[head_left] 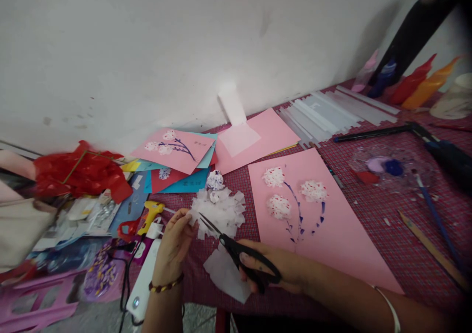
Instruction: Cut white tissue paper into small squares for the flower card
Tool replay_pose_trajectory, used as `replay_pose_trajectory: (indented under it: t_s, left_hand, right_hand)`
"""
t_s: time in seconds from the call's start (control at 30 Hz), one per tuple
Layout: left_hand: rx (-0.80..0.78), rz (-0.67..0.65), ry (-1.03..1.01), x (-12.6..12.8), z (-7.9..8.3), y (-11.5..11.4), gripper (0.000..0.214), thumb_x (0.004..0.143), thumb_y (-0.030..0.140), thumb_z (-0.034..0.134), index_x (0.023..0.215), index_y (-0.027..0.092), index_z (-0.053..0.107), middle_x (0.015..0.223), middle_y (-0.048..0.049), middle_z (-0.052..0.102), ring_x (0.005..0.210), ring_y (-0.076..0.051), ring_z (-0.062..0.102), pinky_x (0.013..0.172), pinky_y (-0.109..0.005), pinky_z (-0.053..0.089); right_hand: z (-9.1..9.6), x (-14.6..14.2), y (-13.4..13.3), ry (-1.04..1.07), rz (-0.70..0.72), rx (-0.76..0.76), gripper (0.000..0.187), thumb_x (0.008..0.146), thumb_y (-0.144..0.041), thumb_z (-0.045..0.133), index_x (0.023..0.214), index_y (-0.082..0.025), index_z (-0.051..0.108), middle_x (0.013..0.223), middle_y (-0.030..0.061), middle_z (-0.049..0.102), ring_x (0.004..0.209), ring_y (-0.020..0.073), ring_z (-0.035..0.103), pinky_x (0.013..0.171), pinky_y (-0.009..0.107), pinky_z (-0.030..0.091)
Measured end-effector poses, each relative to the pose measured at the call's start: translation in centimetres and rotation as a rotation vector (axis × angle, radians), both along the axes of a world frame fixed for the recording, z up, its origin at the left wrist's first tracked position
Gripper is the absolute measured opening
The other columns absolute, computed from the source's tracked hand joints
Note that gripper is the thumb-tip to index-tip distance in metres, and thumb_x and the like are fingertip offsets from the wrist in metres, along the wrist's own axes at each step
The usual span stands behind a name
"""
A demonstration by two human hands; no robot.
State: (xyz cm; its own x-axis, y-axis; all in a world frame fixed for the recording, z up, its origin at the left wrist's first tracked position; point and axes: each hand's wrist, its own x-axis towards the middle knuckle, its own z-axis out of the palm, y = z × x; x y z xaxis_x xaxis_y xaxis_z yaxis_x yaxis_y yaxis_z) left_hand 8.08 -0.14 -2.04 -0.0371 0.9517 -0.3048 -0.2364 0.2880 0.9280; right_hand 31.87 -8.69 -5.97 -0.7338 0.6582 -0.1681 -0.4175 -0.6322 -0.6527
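My right hand [258,264] grips a pair of black-handled scissors [236,249], its blades parted and pointing left. Between the fingers of my left hand [179,237] is a small piece of white tissue paper [192,218], close to the blade tips. Cut white tissue squares [221,207] lie heaped just beyond the scissors. A larger white sheet [226,274] rests below them, partly under the scissors. To the right is a pink card [332,254] with three white-and-red tissue flower heads and painted blue stems.
Finished flower cards [177,151] are stacked at the back left. A yellow glue gun [152,215] and white power strip [143,284] lie left of my left hand. Clear glue sticks [324,114], paint bottles [416,79], a paint palette [387,168] and a paintbrush [435,215] occupy the right side.
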Motion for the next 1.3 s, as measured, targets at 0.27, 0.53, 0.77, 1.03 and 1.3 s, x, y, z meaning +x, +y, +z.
replay_pose_trajectory:
  t_s: [0.27,0.53,0.77,1.03,1.3]
  left_hand:
    - [-0.093,-0.032,-0.085,0.5,-0.8,-1.3,0.017,0.062,0.019,0.079,0.071,0.016,0.065,0.073,0.0004,0.066,0.065,-0.013,0.062,0.063,-0.024,0.053]
    - [-0.097,-0.049,-0.134,1.1,-1.3,-2.0,0.013,0.064,0.016,0.075,0.071,0.017,0.064,0.082,-0.0008,0.068,0.077,-0.016,0.064,0.071,-0.028,0.054]
    - [-0.114,-0.099,-0.139,1.3,-1.0,-2.2,0.014,0.063,0.017,0.076,0.068,0.017,0.062,0.077,-0.0014,0.066,0.076,-0.017,0.063,0.073,-0.030,0.053]
    - [-0.105,-0.157,-0.152,1.4,-0.9,-2.4,0.011,0.067,0.016,0.072,0.067,0.017,0.061,0.075,-0.0018,0.064,0.075,-0.017,0.061,0.073,-0.028,0.052]
    - [-0.099,-0.159,-0.147,1.7,-1.2,-2.3,0.011,0.066,0.017,0.073,0.067,0.017,0.062,0.075,-0.0011,0.064,0.076,-0.016,0.061,0.075,-0.027,0.052]
  right_hand:
    - [0.0,0.2,0.2,0.006,0.006,-0.052,0.057,0.069,-0.071,0.068,0.088,-0.019,0.052,0.074,-0.0013,0.058,0.052,0.0078,0.051,0.047,0.022,0.030]
    - [0.2,0.2,0.2,-0.021,-0.001,-0.068,0.061,0.064,-0.070,0.073,0.090,-0.020,0.050,0.073,-0.0031,0.057,0.050,0.0069,0.050,0.046,0.021,0.031]
    - [0.3,0.2,0.2,-0.029,-0.020,-0.090,0.062,0.063,-0.070,0.073,0.091,-0.020,0.050,0.071,-0.0042,0.056,0.049,0.0062,0.049,0.047,0.021,0.032]
    - [0.5,0.2,0.3,-0.044,-0.047,-0.087,0.061,0.063,-0.069,0.073,0.091,-0.020,0.050,0.070,-0.0045,0.056,0.048,0.0065,0.048,0.046,0.021,0.034]
    - [0.1,-0.2,0.4,-0.060,-0.084,-0.032,0.060,0.066,-0.069,0.071,0.086,-0.017,0.048,0.066,-0.0064,0.054,0.042,0.0026,0.047,0.038,0.016,0.031]
